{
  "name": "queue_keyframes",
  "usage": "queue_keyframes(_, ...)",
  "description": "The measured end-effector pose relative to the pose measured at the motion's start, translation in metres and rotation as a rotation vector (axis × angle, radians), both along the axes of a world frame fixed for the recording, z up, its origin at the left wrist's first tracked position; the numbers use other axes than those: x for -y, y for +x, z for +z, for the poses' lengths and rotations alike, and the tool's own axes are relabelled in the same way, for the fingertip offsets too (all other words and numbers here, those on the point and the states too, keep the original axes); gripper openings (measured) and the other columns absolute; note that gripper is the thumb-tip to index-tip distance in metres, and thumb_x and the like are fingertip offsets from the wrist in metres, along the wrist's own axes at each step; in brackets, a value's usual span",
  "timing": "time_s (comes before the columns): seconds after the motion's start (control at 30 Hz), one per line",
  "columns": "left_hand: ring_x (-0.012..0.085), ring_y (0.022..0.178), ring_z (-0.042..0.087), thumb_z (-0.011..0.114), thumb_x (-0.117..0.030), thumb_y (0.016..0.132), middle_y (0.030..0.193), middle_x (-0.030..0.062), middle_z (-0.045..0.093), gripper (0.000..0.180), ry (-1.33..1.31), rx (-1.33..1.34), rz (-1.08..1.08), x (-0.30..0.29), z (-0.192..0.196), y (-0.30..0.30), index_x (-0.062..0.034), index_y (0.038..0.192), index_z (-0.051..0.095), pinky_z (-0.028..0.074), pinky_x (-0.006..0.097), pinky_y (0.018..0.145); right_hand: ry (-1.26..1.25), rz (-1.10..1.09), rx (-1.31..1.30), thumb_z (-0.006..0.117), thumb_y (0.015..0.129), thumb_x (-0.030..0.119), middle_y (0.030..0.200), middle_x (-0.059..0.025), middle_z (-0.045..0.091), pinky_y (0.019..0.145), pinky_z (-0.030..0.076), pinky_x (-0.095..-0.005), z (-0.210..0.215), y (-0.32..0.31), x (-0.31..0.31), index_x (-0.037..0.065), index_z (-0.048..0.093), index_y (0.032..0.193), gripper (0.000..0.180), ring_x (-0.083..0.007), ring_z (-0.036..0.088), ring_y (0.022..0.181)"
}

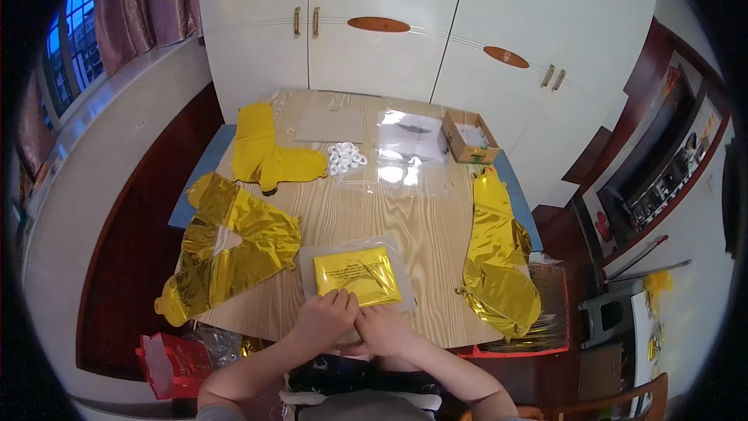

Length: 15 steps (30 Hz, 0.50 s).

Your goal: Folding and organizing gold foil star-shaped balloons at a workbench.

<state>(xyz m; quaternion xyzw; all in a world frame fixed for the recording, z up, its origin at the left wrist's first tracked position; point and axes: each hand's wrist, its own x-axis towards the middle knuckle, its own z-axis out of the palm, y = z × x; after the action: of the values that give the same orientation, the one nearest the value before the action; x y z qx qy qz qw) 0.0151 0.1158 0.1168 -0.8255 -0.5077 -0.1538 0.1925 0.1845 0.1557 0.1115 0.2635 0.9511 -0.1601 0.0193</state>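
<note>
At the near edge of the table lies a flat, folded gold foil balloon [354,269] with dark print, in what looks like a clear bag. Under it a grey card [308,261] shows around the sides. My left hand [331,316] has its fingers curled over the near left edge of this packet. Close against it, my right hand [383,327] is closed at the same near edge, thumb side toward the left hand. The exact part pinched between the two hands is hidden by the fingers.
Unfolded gold foil balloons lie at the left [241,234], the far left [261,148] and the right [499,257]. Farther back are white rings [343,157], a grey board [329,125], clear plastic sheets [409,148] and an open cardboard box [470,137]. A red bag [173,366] stands below left.
</note>
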Motion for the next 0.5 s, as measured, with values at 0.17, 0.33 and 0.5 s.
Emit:
queue_keyframes(0.17,0.0186,0.076,0.065,0.062,-0.019,0.071,0.086,0.0079,0.066,0.023,-0.025,0.006,0.005,0.005,0.002,-0.001,-0.003,0.088,0.064,0.051,0.029,0.058,0.233,0.124,-0.203,0.061,0.081,0.06,0.136,-0.0253,0.047,0.109,0.034,-0.0449,0.007,0.027,0.027,-0.008,0.047,0.131,0.085,-0.0381,0.045,0.128)
queue_keyframes(0.33,0.0224,0.087,0.067,0.063,-0.024,0.078,0.092,0.0112,0.067,0.027,-0.127,0.14,-0.009,0.013,0.011,-0.002,-0.0012,0.092,0.064,0.052,0.03,0.062,-0.009,0.186,-0.21,0.058,0.089,0.05,0.135,-0.0211,0.051,0.108,0.037,-0.0433,0.026,0.068,0.042,-0.004,0.049,0.132,0.07,-0.0353,0.049,0.126)
queue_keyframes(0.5,0.0279,0.11,0.061,0.066,-0.035,0.082,0.106,0.0125,0.066,0.039,-0.113,0.154,-0.096,-0.026,-0.009,-0.006,-0.0025,0.104,0.064,0.051,0.039,0.085,-0.147,0.081,-0.394,0.06,0.091,0.036,0.11,-0.018,0.066,0.091,0.048,-0.0424,0.04,0.083,0.007,0.003,0.06,0.121,0.045,-0.035,0.063,0.101)
